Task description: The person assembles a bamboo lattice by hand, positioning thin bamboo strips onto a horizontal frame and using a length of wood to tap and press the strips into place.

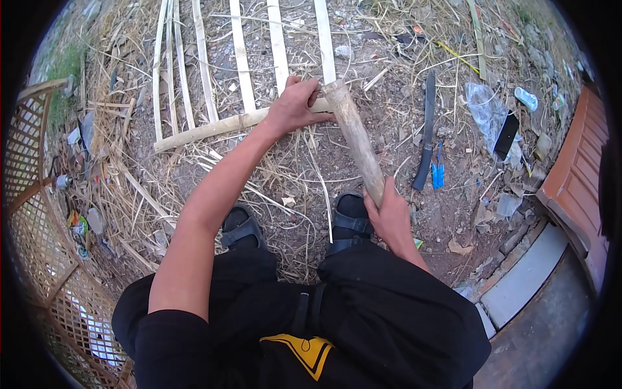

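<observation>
My right hand is wrapped round the lower end of a thick, rough wooden stick. Its far end lies over the right end of a pale bamboo crosspiece; whether the two touch, I cannot tell. My left hand is closed on that crosspiece near the same end, its thumb reaching toward the stick. Several long bamboo strips run away from the crosspiece, side by side with gaps between them. Where the rightmost strip meets the crosspiece is hidden behind the stick and my hand.
A machete with a dark handle lies right of the stick, beside a small blue item. Plastic wrapping is farther right. Woven lattice stands at left, a reddish-brown panel at right. Straw and shavings litter the dirt.
</observation>
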Demonstrator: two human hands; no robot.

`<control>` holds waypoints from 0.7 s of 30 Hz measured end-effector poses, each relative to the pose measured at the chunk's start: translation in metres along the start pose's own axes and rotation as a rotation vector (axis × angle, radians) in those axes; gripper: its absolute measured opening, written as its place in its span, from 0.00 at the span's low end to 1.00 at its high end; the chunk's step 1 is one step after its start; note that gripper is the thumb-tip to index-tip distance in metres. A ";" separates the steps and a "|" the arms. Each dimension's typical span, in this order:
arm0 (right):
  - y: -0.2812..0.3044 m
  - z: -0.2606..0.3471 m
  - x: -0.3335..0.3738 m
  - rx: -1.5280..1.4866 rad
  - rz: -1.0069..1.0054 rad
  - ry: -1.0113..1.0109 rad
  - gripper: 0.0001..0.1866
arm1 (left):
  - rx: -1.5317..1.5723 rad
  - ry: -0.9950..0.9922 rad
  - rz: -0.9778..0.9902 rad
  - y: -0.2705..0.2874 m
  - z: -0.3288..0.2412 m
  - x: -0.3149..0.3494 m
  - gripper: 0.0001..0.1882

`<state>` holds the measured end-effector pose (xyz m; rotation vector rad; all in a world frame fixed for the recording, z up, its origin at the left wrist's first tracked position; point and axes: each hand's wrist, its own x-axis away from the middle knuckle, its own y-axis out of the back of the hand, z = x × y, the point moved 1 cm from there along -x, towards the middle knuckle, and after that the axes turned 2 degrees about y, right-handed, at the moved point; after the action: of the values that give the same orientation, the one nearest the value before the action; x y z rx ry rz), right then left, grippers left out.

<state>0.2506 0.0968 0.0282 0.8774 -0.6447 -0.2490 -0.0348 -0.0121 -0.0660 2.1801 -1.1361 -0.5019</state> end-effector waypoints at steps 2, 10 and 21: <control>0.015 0.021 -0.003 -0.134 -0.083 0.047 0.21 | -0.009 -0.025 -0.019 0.006 0.006 0.003 0.30; 0.014 0.010 0.004 -0.132 -0.037 -0.082 0.20 | -0.023 -0.175 -0.063 -0.002 0.006 0.009 0.32; 0.047 0.053 0.002 -0.334 -0.239 0.056 0.19 | -0.103 -0.243 -0.138 0.002 0.014 0.014 0.30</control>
<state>0.2163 0.0915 0.0903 0.6354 -0.4290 -0.5299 -0.0365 -0.0294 -0.0756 2.1591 -1.0610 -0.8869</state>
